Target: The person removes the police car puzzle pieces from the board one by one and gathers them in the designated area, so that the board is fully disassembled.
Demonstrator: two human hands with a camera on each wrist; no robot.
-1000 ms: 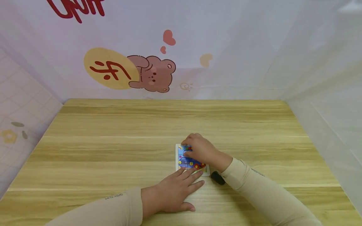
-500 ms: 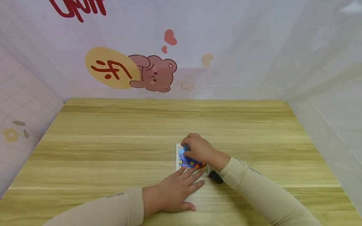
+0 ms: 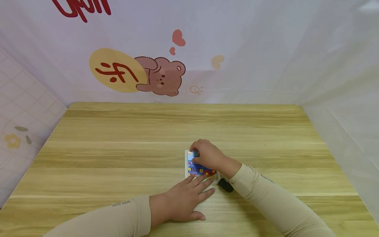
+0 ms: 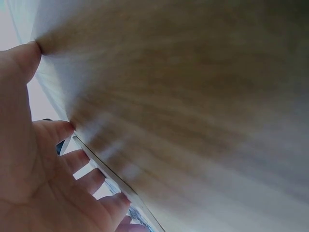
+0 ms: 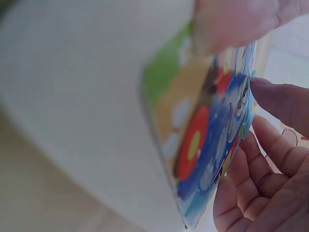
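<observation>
One wood-grain table (image 3: pixel 103 138), bear-printed cloth (image 3: pixel 251 49) behind; left hand (image 3: pixel 184 201) spread, right hand (image 3: pixel 208 156) pinching puzzle (image 3: pixel 193 170).

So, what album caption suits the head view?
Jigsaw puzzle with left fingers spread over its near edge and right fingers curled at its far edge.

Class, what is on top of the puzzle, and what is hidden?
On the puzzle, the left hand rests fingers over the near edge and the right hand covers the far right part. Blue parts and red circles show between them. The picture beneath the hands cannot be seen.
</observation>
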